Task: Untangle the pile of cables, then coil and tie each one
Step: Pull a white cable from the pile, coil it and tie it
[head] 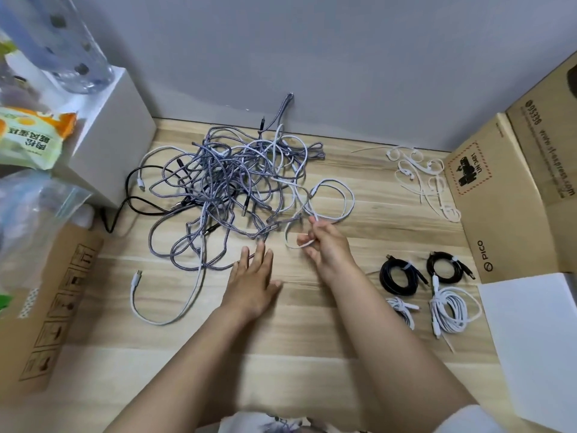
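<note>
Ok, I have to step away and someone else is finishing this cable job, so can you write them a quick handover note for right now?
Left hand: open, flat on the table at the near edge of the tangled pile.
Right hand: fingers pinch a white cable that still runs into the pile.
Done: four coiled and tied cables at right, two black, two white.
Left: free the white cable, coil and tie it, then the rest of the pile. Spare ties lie at far right.

Clear plastic bottle, upper left: top cut off. Tangled grey braided cable pile, centre: individual cables indistinguishable.
</note>
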